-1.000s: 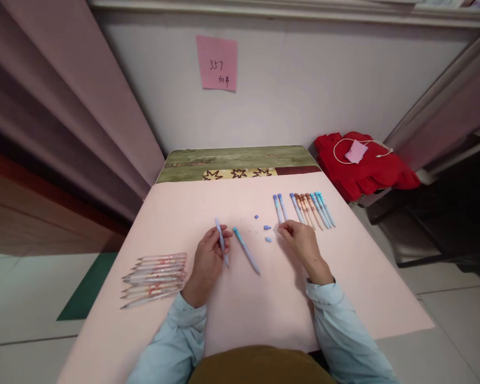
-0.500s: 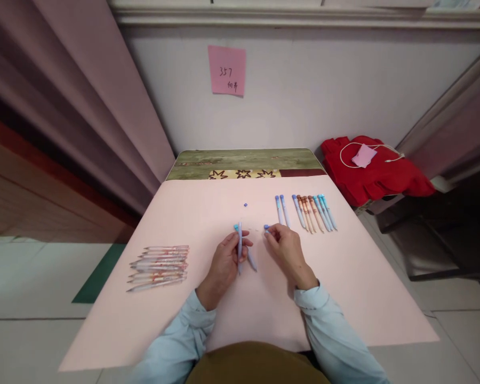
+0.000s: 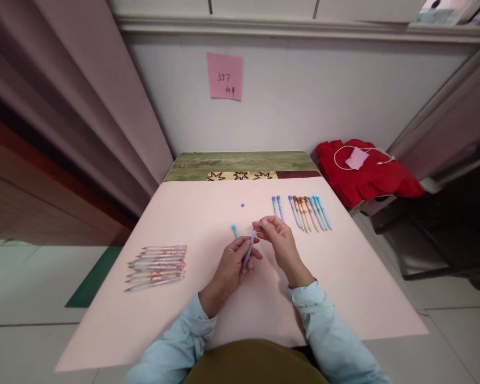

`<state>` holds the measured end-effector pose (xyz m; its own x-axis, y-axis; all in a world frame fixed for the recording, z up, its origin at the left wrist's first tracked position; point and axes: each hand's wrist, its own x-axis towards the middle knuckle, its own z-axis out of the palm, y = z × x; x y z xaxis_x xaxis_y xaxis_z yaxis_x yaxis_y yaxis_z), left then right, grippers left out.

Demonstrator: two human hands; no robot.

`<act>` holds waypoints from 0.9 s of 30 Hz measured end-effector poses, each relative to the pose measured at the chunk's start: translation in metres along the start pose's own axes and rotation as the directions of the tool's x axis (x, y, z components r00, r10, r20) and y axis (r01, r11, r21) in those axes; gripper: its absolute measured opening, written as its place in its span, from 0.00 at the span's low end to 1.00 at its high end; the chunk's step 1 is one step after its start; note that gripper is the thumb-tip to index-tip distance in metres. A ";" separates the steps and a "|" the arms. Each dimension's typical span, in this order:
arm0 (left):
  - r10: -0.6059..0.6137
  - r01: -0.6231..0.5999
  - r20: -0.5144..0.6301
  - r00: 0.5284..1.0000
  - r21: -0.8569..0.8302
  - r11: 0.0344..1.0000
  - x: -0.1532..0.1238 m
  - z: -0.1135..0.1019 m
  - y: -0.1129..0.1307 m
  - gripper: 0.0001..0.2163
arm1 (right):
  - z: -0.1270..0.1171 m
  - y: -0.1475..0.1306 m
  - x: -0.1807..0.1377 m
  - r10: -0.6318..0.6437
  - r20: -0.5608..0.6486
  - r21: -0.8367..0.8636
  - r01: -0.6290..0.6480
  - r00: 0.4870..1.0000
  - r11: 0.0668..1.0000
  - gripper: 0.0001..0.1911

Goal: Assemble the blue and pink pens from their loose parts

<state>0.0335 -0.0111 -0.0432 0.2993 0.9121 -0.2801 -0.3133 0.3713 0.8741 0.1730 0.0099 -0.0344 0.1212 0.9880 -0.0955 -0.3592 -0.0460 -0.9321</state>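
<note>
My left hand is closed around a pale blue pen, its top end tilted up to the right. My right hand pinches a small blue cap at that top end; the cap itself is mostly hidden by my fingertips. A second pen with a teal tip lies on the pink table cover just behind my left hand, partly hidden. One loose blue cap sits farther back.
A row of several capped blue and orange pens lies at the back right. Several clear uncapped pens lie in a bundle at the left. A red cloth with a white cord sits beside the table.
My right hand picked a small blue cap from the table and moved left to the pen's top. My left hand tilted its pen toward it. The loose caps near the right hand are gone.
</note>
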 end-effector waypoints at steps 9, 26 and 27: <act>0.011 -0.012 0.033 0.999 0.029 1.000 -0.001 -0.003 -0.001 0.18 | -0.005 0.006 -0.003 0.062 0.144 0.058 -0.071 0.988 0.996 0.16; -0.012 0.007 -0.053 0.999 -0.104 0.995 0.006 -0.024 0.003 0.20 | -0.021 0.004 0.004 0.086 0.151 -0.122 -0.068 0.985 0.990 0.20; -0.013 0.002 -0.060 0.998 -0.172 0.985 0.010 -0.031 0.004 0.19 | -0.028 0.001 0.009 0.060 0.058 -0.156 -0.050 0.997 0.987 0.20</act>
<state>0.0074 0.0044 -0.0546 0.2487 0.9161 -0.3145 -0.4627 0.3977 0.7923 0.1999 0.0142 -0.0457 0.0455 0.9904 -0.1305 -0.2165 -0.1178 -0.9691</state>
